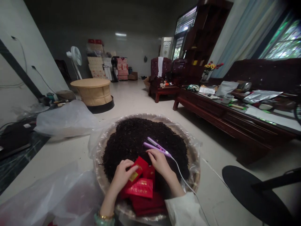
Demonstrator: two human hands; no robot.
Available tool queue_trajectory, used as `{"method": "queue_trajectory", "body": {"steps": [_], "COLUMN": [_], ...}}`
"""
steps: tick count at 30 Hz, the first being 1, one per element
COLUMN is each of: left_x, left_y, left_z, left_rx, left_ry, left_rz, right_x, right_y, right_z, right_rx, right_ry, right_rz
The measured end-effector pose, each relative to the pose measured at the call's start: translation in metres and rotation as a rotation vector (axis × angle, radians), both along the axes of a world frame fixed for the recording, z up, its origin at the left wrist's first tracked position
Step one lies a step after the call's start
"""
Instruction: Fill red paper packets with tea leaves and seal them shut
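My left hand grips a red packet with gold print between thumb and fingers, tilted over the near side of a round basket. My right hand is closed in a pinch above dark, dry loose leaves that look like tea; whatever it holds is too small to make out. Just beyond those fingertips, a purple hair straightener lies on the leaves, its white cord running toward me. More red packets are piled at the basket's near edge, below my hands.
Clear plastic lines the woven basket. Plastic sheets spread on the floor to the left. A dark wooden table covered with clutter stands at right, near a black round base. Farther back are a drum-shaped table and stacked boxes.
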State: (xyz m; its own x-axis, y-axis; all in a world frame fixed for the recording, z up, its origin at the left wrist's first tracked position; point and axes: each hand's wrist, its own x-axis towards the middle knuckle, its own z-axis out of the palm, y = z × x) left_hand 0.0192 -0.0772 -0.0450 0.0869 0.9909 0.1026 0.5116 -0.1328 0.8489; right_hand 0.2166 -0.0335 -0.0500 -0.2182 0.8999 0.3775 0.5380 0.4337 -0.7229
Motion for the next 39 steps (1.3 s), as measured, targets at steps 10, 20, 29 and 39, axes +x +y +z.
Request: {"method": "queue_trajectory", "body": {"steps": [10,20,29,39], "left_x": [0.009,0.013,0.01,0.006], "left_y": [0.013,0.012,0.02,0.027], "left_z": [0.005,0.006,-0.002,-0.001], "left_rx": [0.027,0.117,0.052,0.067], "left_ry": [-0.271,-0.194,-0.249,-0.191], "left_rz": [0.219,0.223,0.274,0.185], "right_x": [-0.028,-0.032,-0.034,-0.038], "right_y": [-0.016,-0.015,-0.015,-0.004], "right_z": [0.006,0.015,0.01,0.012], "right_rx": [0.373,0.479,0.577,0.505], "right_ry": [-0.068,-0.016,0.037,-0.034], "right_rz": [0.085,-0.052,-0.019,-0.161]}}
